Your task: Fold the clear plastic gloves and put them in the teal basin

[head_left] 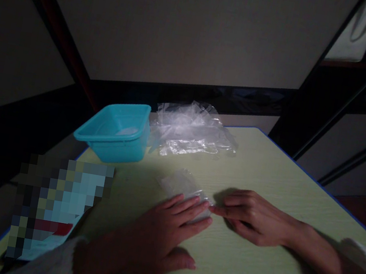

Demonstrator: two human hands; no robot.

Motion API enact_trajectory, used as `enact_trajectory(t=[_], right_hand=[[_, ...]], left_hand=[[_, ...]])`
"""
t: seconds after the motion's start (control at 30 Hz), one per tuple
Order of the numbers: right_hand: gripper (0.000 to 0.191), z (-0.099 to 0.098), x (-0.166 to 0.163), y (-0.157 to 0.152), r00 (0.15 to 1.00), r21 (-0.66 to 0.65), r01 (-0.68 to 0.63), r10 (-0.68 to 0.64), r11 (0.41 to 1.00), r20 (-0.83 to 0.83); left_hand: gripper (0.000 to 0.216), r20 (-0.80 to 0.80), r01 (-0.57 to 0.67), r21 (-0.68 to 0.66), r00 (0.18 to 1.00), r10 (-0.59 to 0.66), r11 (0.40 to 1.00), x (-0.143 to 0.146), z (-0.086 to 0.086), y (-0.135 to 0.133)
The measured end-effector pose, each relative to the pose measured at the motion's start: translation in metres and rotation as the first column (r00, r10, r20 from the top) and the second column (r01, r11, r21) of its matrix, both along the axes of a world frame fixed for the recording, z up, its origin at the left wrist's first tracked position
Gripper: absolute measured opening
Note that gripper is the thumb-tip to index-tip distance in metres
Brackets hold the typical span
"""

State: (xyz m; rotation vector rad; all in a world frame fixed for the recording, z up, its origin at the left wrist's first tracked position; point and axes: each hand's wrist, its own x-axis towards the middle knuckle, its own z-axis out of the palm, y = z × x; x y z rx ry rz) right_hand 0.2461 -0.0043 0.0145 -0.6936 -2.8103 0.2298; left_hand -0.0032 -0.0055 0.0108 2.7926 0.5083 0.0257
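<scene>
A small clear plastic bag [180, 183] lies flat on the pale table. My left hand [171, 228] rests palm down over its near part, with the fingers stretched out and the thumb apart on the tabletop. At the bag's right edge is my right hand [254, 216]. Its index finger points left and touches the edge beside my left fingertips, while the other fingers are bent and the thumb is tucked below. I see nothing held in the right hand. Part of the bag is hidden under my left fingers.
Behind the hands, a heap of clear plastic bags [194, 129] lies at the table's far side. A turquoise basin [117, 149] with something pale inside stands at the back left. A blurred-out flat object [61, 210] lies by my left sleeve. The table [293, 188] has a blue edge.
</scene>
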Motion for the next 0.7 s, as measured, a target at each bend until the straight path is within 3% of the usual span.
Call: enact_trajectory(t=[0.27, 0.7], right_hand=[[0.037, 0.003, 0.0, 0.001, 1.0, -0.038, 0.011, -0.012, 0.999, -0.018], [0.036, 0.005, 0.0, 0.0, 0.999, -0.082, 0.023, -0.026, 0.996, -0.031]], left_hand=[[0.072, 0.035, -0.026, 0.018, 0.999, 0.025, 1.0, 0.0, -0.004, 0.002], [0.064, -0.017, -0.155, 0.073, 0.988, 0.157, 0.985, -0.006, -0.005, 0.017]])
